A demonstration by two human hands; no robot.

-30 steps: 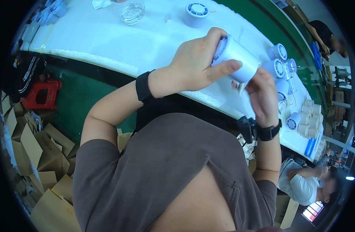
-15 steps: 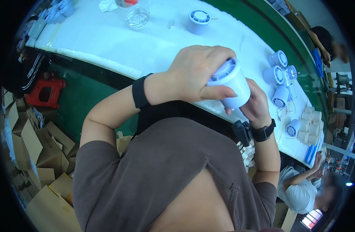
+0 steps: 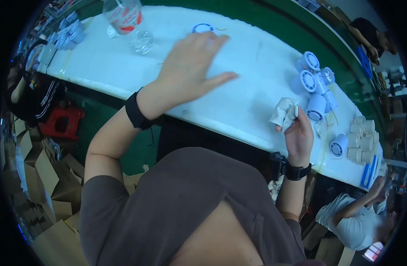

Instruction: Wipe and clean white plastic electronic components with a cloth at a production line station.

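My left hand is over the white table, thumb apart from its stretched fingers, which are slightly blurred. Just beyond the fingertips stands a white cylindrical housing with a blue slotted rim and a thin wire; the hand hides its lower part. What lies under the palm cannot be seen. Closed on a crumpled white cloth, my right hand is near the table's front edge. Beyond and to the right of it, several similar housings stand and lie in a cluster, thin wires trailing.
A clear plastic bottle is at the back left of the table. Stacked cream-coloured rings and one more housing are at the right. Cardboard boxes and a red stool are on the left. Co-workers sit at the right.
The housing that was between both hands is out of them. My left hand has moved left and away from me; my right now shows a white cloth. The whole view has shifted slightly.
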